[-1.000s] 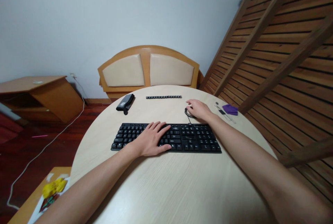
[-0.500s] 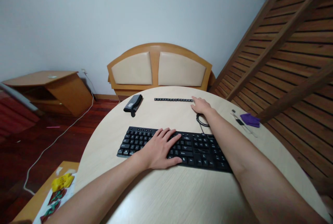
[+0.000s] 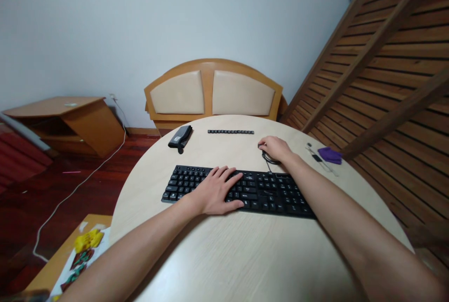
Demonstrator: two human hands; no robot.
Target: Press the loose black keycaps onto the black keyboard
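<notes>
A black keyboard (image 3: 252, 192) lies flat on the round pale table (image 3: 224, 255), with some of its keys hidden by my hand and forearm. My left hand (image 3: 219, 192) rests on the middle of it, open with spread fingers. Beyond the keyboard, my right hand (image 3: 275, 147) is closed in a pinch on a small black keycap (image 3: 260, 146), just above the coiled cable (image 3: 269, 158). A straight row of black keycaps (image 3: 230, 132) lies near the table's far edge, left of that hand.
A folded black-and-grey pouch (image 3: 180, 137) sits at the far left of the table. To the right lie a purple cloth (image 3: 330, 155) and thin wire-like tools (image 3: 321, 159). A padded wooden headboard (image 3: 210, 89) stands behind the table, and a slatted wooden panel (image 3: 379, 58) leans at right.
My right hand has left the right end of the keycap row and come nearer with a keycap; the row is shorter at that end. My left hand stays on the keyboard.
</notes>
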